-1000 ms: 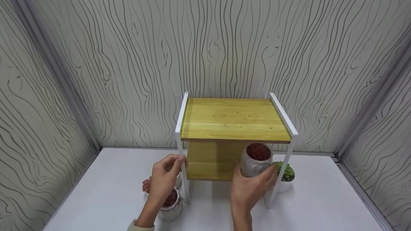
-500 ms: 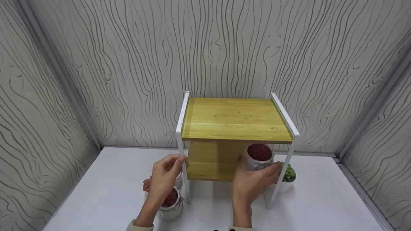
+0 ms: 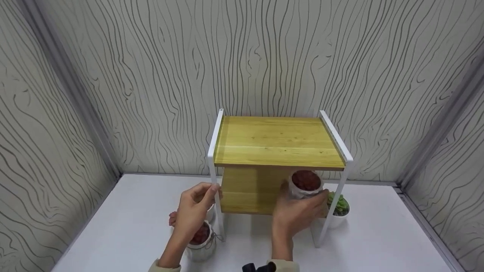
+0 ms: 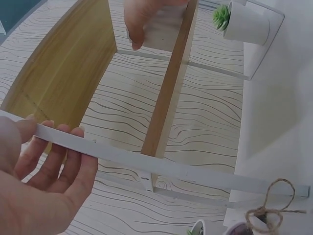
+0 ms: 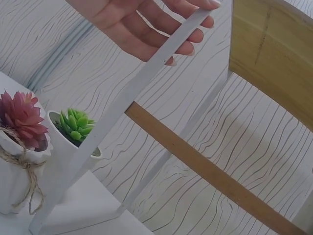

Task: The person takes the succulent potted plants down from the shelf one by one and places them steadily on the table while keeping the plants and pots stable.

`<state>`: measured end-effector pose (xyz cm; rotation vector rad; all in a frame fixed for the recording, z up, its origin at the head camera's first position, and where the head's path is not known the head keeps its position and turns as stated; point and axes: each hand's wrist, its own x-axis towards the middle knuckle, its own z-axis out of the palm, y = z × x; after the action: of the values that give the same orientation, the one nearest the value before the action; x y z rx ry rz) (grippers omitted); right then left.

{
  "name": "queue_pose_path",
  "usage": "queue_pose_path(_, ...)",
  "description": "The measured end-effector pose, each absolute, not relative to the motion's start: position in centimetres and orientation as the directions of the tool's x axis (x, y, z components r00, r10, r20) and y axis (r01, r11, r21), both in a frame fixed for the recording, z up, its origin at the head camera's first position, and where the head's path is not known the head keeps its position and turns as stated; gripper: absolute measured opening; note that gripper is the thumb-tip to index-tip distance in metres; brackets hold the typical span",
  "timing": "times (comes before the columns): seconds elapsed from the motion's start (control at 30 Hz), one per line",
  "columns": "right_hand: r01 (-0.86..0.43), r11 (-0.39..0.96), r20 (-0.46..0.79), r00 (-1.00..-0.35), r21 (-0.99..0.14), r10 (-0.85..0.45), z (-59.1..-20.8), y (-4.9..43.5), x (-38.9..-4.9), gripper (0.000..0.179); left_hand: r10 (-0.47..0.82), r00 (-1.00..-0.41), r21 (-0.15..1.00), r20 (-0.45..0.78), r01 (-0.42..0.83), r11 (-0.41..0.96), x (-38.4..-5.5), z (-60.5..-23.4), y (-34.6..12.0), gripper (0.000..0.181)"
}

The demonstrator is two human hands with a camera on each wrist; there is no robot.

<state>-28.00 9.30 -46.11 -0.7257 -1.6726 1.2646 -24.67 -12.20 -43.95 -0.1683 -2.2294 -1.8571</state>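
My left hand [image 3: 194, 207] holds the front left leg of a small two-tier rack [image 3: 280, 139] with white metal legs and wooden boards. In the left wrist view its thumb and fingers sit on either side of the white leg [image 4: 132, 160]. My right hand [image 3: 297, 215] grips a white pot [image 3: 302, 192] with a dark red top, over the right part of the lower board [image 3: 245, 189]. The thumb is at the pot's left and fingers are at its right. The pot's lower part is hidden behind the hand in the head view.
Left of the rack stand a twine-tied white pot with a red succulent [image 5: 23, 117] and a pot with a green succulent [image 5: 76, 125]. Another green succulent [image 3: 340, 206] stands by the right leg. A wood-grain-patterned wall [image 3: 264, 56] rises behind the white table [image 3: 132, 211].
My right hand has risen slightly and covers more of the pot, which stays at about the same place. The left hand keeps its hold on the leg.
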Motion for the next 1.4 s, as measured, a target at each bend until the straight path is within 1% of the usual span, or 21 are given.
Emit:
queue_pose_path(0.1, -0.054, 0.306, 0.299, -0.427, -0.951, 0.853, -46.1, 9.3, -28.2, 0.106, -0.067, -0.965, 0.952, 0.253, 0.236, 0.196, -24.7, -43.9, -12.3, 0.028)
queue_pose_path(0.37, -0.099, 0.356, 0.365, -0.395, -0.929, 0.843, -46.6, 9.4, -28.5, 0.098, -0.077, -0.965, 0.954, 0.250, 0.232, 0.191, -24.6, -44.0, -12.4, 0.028)
queue_pose_path(0.5, -0.128, 0.376, 0.396, -0.358, -0.918, 0.845, -46.7, 9.6, -28.5, 0.096, -0.060, -0.964, 0.950, 0.261, 0.245, 0.194, -24.7, -44.0, -12.3, 0.029)
queue_pose_path(0.63, -0.131, 0.377, 0.399, -0.329, -0.917, 0.856, -46.7, 9.8, -28.3, 0.094, -0.050, -0.966, 0.950, 0.252, 0.237, 0.204, -24.7, -44.0, -12.3, 0.030)
queue_pose_path(0.73, -0.130, 0.374, 0.395, -0.330, -0.918, 0.857, -46.7, 9.9, -28.3, 0.093, -0.050, -0.968, 0.951, 0.244, 0.229, 0.209, -24.8, -44.0, -12.3, 0.030)
queue_pose_path(0.97, -0.137, 0.369, 0.393, -0.356, -0.919, 0.848, -46.6, 9.8, -28.2, 0.093, -0.041, -0.969, 0.950, 0.244, 0.230, 0.213, -24.7, -43.9, -12.5, 0.027)
queue_pose_path(1.4, -0.182, 0.388, 0.428, -0.364, -0.904, 0.827, -46.7, 9.3, -27.3, 0.088, 0.001, -0.973, 0.943, 0.231, 0.224, 0.245, -24.9, -43.5, -12.8, 0.024)
